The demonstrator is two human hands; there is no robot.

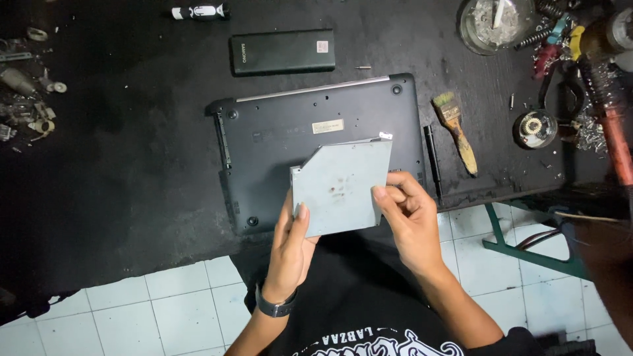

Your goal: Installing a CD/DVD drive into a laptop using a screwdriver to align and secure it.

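Observation:
Both hands hold a flat grey metal optical drive (pixel 341 186) with one cut corner, raised above the near part of a dark laptop (pixel 277 138) that lies bottom-up on the black table. My left hand (pixel 291 247), with a dark watch at the wrist, grips the drive's near-left edge with the thumb on top. My right hand (pixel 409 221) pinches its right edge. The drive hides part of the laptop's underside.
A black rectangular battery pack (pixel 282 51) lies beyond the laptop. A paint brush (pixel 456 130) and a black pen-like tool (pixel 432 161) lie to its right. Screws, springs, a round container (pixel 494 25) and tools crowd the right; small parts litter the far left. White floor tiles show below the table edge.

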